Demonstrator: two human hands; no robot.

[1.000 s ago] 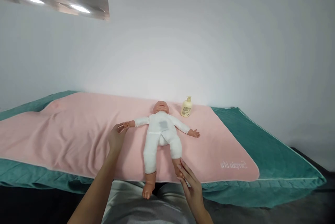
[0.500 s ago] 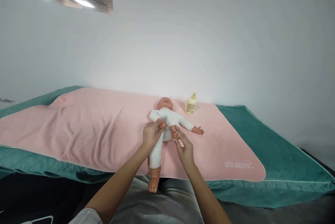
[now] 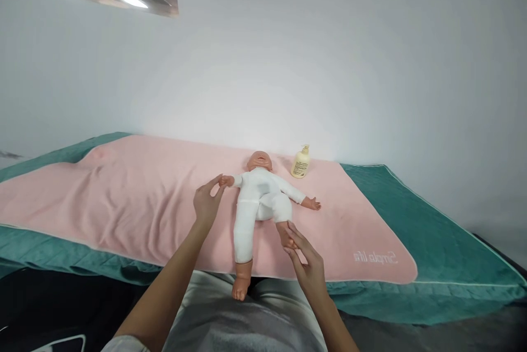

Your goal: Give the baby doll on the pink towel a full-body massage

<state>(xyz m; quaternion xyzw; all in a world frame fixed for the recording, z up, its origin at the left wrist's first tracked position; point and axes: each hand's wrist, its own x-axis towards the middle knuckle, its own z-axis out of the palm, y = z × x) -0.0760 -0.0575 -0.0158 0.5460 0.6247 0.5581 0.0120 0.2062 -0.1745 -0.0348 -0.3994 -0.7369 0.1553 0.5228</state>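
On a pink blanket (image 3: 164, 187) a baby doll (image 3: 258, 182) with a white cloth body lies on its back, head toward the wall. My left hand (image 3: 207, 201) pinches the doll's hand on the left, that arm stretched out sideways. With thumb and fingers, my right hand (image 3: 308, 261) grips the doll's foot on the right, and that leg is slightly bent. The doll's other leg lies straight, its foot past the blanket's near edge. Its other arm rests stretched out to the right, palm showing.
A pale yellow pump bottle (image 3: 300, 162) stands on the blanket by the doll's head. Under the blanket is a green quilted cover (image 3: 382, 198). A white wall (image 3: 263, 55) rises behind. The blanket is wrinkled on the left.
My left hand has moved the doll's hand from its belly out to the left. My right hand has drawn the doll's foot from its belly down toward me, straightening the leg somewhat.
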